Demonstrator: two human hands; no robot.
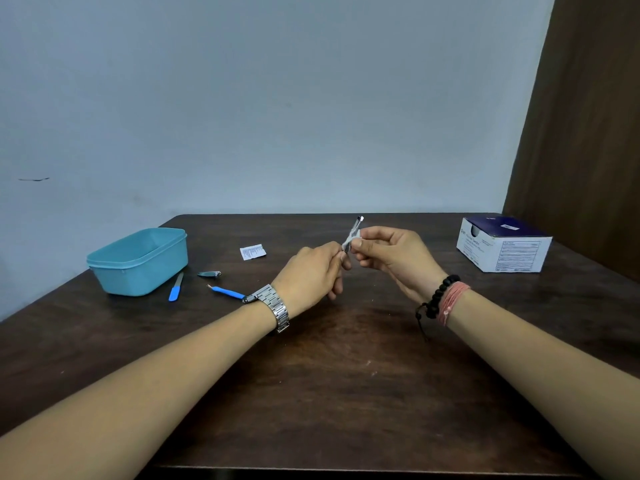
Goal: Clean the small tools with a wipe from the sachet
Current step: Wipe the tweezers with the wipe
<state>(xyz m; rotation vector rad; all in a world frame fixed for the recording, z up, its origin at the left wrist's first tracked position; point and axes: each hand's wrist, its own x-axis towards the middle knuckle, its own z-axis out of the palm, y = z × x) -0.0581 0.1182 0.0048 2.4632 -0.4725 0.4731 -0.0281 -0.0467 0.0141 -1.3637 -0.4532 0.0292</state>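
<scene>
Left hand (pixel 317 271) pinches the lower end of a metal tool (pixel 354 230), long axis running 7-to-1 o'clock, tip up and away. Right hand (pixel 388 256) pinches the wipe (pixel 350 241) around the shaft just above the left fingers. Likely next stroke: toward 1 o'clock; torn sachet (pixel 253 252) lies on counter (pixel 346 393) at 9 o'clock.

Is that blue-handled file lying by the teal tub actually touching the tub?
Cannot tell. In the head view the blue-handled file runs its metal tip up to the base of the teal tub, but no contact or gap shows plainly there.
</scene>
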